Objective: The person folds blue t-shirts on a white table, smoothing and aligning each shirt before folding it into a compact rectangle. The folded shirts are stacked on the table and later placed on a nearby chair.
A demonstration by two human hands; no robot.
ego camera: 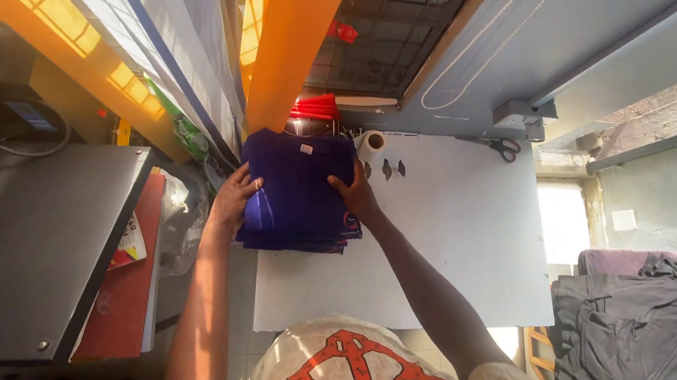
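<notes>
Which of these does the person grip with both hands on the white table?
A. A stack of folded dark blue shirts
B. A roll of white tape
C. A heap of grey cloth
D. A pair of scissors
A: the left hand and the right hand press on either side of the stack of folded dark blue shirts, which rests on the white table; the scissors lie apart, untouched.

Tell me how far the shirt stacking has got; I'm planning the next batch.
Done: a stack of folded blue shirts sits on the white table. In hand: the left hand and right hand grip the stack's two sides. Left: a heap of grey garments lies unfolded at the right; the heat press stands empty.
</notes>
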